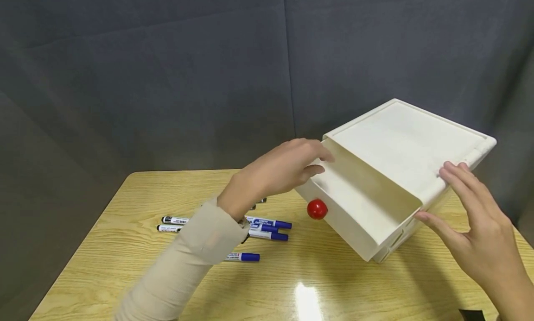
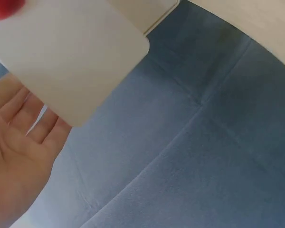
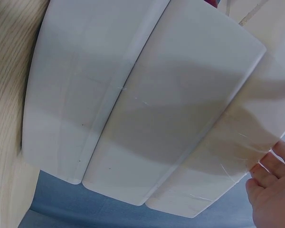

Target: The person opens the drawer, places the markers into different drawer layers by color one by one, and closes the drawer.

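A white plastic drawer box (image 1: 410,147) sits on the right half of the table, its drawer (image 1: 346,228) pulled out. A round red knob (image 1: 317,209) marks the drawer's front. My left hand (image 1: 288,168) is over the far end of the drawer front, fingers loosely bent near its upper rim. In the left wrist view, that hand's fingers (image 2: 42,118) lie beside the edge of the front panel, partly hidden by it. My right hand (image 1: 475,214) touches the box's top near its right edge, fingers extended and thumb by the front corner.
Several markers with blue or black caps (image 1: 250,257) lie on the wooden table (image 1: 137,196), left of the box and partly behind my left arm. A dark grey curtain (image 1: 208,80) hangs behind. A small black object (image 1: 472,315) is at the bottom right.
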`<state>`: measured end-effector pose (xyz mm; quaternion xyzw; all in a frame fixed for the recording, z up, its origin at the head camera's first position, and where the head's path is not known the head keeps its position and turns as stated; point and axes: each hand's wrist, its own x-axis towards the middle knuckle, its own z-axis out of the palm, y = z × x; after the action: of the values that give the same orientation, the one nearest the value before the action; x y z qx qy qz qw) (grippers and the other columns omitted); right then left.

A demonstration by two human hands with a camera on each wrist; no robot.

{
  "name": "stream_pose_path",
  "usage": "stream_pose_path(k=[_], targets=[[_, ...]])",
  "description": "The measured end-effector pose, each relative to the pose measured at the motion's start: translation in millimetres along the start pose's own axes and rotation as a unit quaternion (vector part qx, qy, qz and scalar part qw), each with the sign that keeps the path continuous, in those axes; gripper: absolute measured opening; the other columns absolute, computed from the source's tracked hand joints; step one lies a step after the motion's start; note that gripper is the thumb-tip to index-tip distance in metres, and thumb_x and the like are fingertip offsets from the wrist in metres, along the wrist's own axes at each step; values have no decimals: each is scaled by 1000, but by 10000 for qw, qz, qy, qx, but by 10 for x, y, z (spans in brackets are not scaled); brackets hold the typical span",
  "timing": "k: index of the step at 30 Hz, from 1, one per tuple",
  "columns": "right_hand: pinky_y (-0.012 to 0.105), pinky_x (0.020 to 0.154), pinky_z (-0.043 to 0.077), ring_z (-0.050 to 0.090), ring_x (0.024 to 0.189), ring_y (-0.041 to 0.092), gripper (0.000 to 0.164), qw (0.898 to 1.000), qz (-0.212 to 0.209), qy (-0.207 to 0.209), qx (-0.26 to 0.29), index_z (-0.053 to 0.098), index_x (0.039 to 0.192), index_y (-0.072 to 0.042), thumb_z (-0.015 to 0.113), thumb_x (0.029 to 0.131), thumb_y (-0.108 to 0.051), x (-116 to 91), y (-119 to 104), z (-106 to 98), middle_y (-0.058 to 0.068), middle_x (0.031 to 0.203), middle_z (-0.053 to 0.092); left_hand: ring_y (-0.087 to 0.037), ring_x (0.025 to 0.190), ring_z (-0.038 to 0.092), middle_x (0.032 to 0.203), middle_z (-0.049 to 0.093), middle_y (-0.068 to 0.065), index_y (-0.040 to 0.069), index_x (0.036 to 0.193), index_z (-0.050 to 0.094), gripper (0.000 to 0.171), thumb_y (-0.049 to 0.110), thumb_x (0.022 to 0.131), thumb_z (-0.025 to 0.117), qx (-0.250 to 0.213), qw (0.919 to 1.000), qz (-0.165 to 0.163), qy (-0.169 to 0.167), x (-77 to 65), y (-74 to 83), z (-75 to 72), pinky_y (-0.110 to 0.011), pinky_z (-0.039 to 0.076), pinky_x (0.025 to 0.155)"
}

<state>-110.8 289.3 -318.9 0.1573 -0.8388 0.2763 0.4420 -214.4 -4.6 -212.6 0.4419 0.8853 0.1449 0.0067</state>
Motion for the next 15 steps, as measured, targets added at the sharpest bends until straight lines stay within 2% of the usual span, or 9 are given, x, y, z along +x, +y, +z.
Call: stream_pose_path(k=[7,15], targets=[[13,118,26,39,146,17,90,10000,-7,3,-15,57,136,0,58,82,-72,0,15,-1,17,143,55,-17,119,59,131,65,-3,10,132,62,33,12,100,60,-172,9939,112,1084,-110,-14,111,-27,49,103],[13,119,26,39,146,16,90,10000,3,8,6,57,137,0,58,82,-72,0,21,2,17,143,55,-17,124,58,133,64,-5,8,133,62,36,14,98,62,-810,9754,110,2048,-218,-43,245,-28,50,105]])
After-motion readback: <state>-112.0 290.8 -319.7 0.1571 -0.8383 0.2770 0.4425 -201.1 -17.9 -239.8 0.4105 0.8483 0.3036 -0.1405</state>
